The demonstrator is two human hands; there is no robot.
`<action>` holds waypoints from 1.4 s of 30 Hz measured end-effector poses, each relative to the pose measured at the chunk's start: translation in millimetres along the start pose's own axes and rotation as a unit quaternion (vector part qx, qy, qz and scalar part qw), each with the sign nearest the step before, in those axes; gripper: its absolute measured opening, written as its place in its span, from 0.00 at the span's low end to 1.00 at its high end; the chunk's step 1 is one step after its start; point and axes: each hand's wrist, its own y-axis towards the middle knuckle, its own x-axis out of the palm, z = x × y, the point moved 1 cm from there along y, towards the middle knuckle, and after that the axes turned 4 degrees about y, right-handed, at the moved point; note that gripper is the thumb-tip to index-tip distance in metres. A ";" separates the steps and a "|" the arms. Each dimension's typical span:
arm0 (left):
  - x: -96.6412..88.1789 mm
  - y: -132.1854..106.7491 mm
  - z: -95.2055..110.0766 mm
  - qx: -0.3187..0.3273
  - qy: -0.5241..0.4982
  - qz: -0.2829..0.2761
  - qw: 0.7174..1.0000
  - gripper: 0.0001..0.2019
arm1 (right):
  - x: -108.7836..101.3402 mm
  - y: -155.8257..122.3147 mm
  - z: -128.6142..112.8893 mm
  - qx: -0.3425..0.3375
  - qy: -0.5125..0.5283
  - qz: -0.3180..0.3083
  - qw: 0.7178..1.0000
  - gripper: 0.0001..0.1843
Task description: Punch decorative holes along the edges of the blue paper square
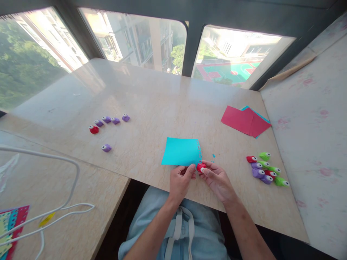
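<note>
blue sheet [180,151] is being pinched around 5 o'clock by left hand [180,180] | lil red punch [201,167] is being pinched right at that corner by right hand [219,180]

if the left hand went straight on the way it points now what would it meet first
Most likely the red punch held in the right hand, just beyond the left hand; how their heights compare is hard to judge from this view.

bright daylight through windows [143,43] – pale glare across far tabletop [94,81] – wide-angle stretch toward edges
</note>
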 end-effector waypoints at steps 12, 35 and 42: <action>1.9 -0.4 -2.0 0.009 -0.022 0.028 0.999 0.18 | -0.4 -2.2 -2.4 0.026 -0.038 -0.038 0.998 0.20; -11.8 -1.9 7.4 -0.130 0.028 -0.120 0.984 0.27 | -29.8 -9.5 -13.4 0.050 0.174 -0.183 0.966 0.31; 2.3 -19.3 41.0 0.172 0.071 -0.132 0.974 0.08 | -31.1 -11.2 -11.9 0.055 0.167 -0.299 0.938 0.38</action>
